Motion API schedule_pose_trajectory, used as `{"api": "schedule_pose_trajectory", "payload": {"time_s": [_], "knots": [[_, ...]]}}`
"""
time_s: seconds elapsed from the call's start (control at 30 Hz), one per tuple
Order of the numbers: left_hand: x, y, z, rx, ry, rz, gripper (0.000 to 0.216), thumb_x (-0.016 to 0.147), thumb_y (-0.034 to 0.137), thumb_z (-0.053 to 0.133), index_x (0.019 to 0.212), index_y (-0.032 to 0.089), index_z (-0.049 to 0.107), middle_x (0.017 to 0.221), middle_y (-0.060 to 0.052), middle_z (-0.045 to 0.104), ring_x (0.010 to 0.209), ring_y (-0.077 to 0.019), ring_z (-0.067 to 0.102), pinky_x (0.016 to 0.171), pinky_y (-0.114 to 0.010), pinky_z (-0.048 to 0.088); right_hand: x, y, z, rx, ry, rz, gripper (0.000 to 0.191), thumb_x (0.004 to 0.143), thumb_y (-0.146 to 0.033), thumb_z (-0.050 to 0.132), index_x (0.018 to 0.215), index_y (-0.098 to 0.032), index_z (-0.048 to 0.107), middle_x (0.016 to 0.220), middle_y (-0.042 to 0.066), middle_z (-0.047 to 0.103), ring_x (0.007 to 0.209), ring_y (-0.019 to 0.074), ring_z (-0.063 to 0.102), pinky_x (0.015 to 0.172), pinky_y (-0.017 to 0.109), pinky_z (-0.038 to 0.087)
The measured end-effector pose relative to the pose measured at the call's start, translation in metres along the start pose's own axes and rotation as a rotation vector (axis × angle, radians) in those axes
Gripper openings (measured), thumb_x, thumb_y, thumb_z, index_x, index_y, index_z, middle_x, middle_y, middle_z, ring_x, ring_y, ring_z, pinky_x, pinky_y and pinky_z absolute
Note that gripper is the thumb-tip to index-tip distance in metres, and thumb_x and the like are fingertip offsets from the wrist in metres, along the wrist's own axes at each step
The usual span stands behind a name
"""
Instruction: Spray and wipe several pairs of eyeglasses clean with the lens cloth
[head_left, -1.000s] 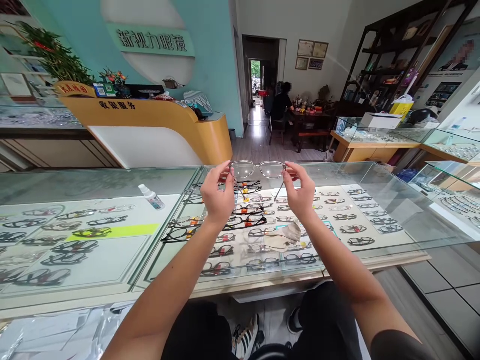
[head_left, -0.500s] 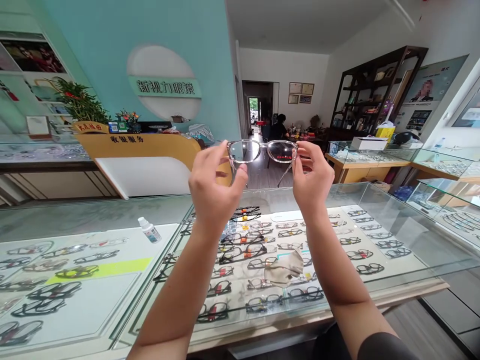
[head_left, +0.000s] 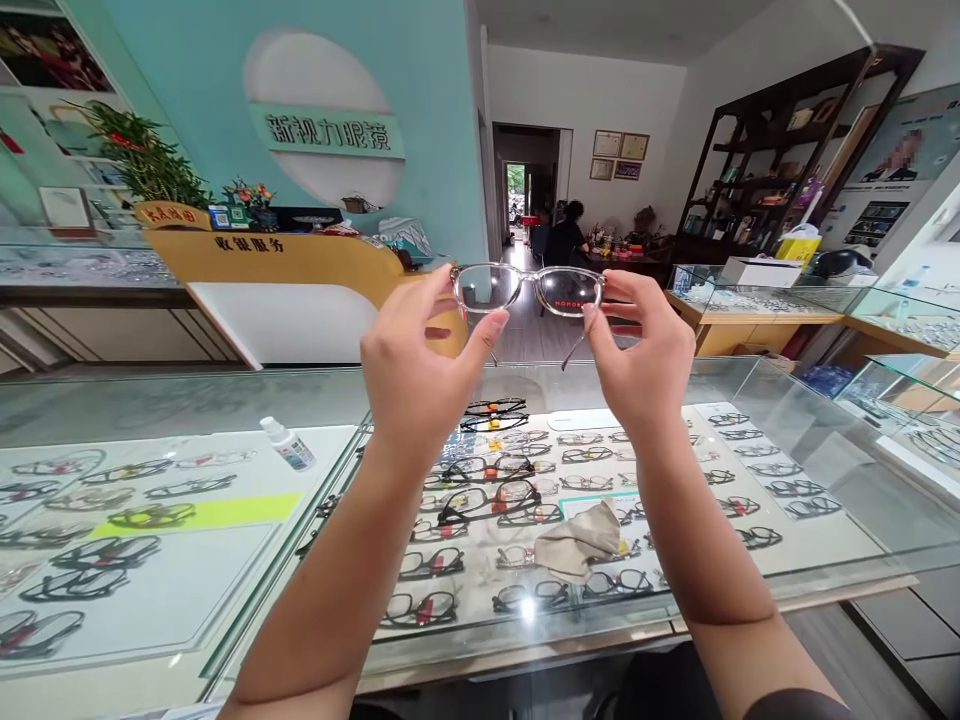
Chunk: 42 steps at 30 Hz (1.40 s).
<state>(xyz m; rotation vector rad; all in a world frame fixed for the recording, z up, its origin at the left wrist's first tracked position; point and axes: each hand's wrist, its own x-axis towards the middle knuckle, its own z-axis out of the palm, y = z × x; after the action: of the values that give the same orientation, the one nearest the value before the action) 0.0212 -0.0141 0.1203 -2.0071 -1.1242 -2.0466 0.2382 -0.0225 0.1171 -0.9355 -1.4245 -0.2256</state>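
A pair of clear-framed eyeglasses [head_left: 529,275] is held up in front of me, above the glass display case, with its temples hanging down and red lettering on the right lens. My left hand [head_left: 427,350] is closed on the left end of the frame, thumb below the lens. My right hand [head_left: 643,345] pinches the right end near the hinge. Under my arms, a beige cloth [head_left: 581,540] lies crumpled on the glass top. A white spray bottle [head_left: 288,444] stands on the glass to the left.
The glass display case [head_left: 720,575] holds rows of eyeglasses under its top. Across the aisle stands a yellow-and-white counter [head_left: 300,325] with a plant [head_left: 142,160]. A person in dark clothing [head_left: 568,243] sits at a far table. More glass cases [head_left: 757,300] line the right side.
The view has tilted slightly down and come a little closer, so the background sits higher. Both hands still hold the eyeglasses, which appear slightly larger and higher in the view.
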Motion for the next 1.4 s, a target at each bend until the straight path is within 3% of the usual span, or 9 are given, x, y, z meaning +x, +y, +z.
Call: {"api": "schedule_pose_trajectory", "payload": {"time_s": [0.1, 0.23, 0.43, 1.4], "knots": [[0.001, -0.003, 0.001, 0.006, 0.002, -0.009, 0.056, 0.087, 0.047, 0.092, 0.135, 0.024, 0.075, 0.13, -0.012, 0.075, 0.118, -0.0307, 0.075, 0.09, -0.04, 0.067, 0.0, 0.003, 0.0, 0.003, -0.078, -0.014, 0.042, 0.097, -0.04, 0.076, 0.137, -0.031, 0.068, 0.133, 0.007, 0.078, 0.109, 0.0268, 0.078, 0.09, 0.045, 0.068], [0.001, -0.003, 0.002, 0.01, -0.013, -0.026, 0.055, 0.087, 0.046, 0.091, 0.134, 0.024, 0.074, 0.133, -0.011, 0.075, 0.122, -0.0316, 0.074, 0.096, -0.042, 0.066, -0.001, 0.005, 0.001, -0.002, -0.081, -0.054, 0.049, 0.097, -0.054, 0.077, 0.139, -0.032, 0.066, 0.135, 0.008, 0.075, 0.116, 0.0277, 0.074, 0.1, 0.048, 0.067], [0.0, 0.0, 0.003, 0.059, -0.008, -0.041, 0.056, 0.086, 0.045, 0.092, 0.135, 0.024, 0.074, 0.131, -0.012, 0.076, 0.112, -0.0307, 0.077, 0.093, -0.044, 0.066, -0.001, 0.005, -0.001, 0.022, -0.104, -0.021, 0.056, 0.096, -0.064, 0.075, 0.141, -0.033, 0.064, 0.135, 0.008, 0.074, 0.114, 0.0277, 0.075, 0.101, 0.05, 0.066], [0.001, -0.01, 0.009, -0.03, -0.038, -0.048, 0.058, 0.085, 0.048, 0.093, 0.134, 0.023, 0.073, 0.132, -0.013, 0.073, 0.112, -0.0291, 0.077, 0.093, -0.042, 0.065, 0.0, 0.008, -0.003, -0.019, -0.111, -0.037, 0.052, 0.096, -0.058, 0.077, 0.139, -0.031, 0.064, 0.13, 0.008, 0.075, 0.101, 0.0257, 0.076, 0.096, 0.051, 0.066]]}}
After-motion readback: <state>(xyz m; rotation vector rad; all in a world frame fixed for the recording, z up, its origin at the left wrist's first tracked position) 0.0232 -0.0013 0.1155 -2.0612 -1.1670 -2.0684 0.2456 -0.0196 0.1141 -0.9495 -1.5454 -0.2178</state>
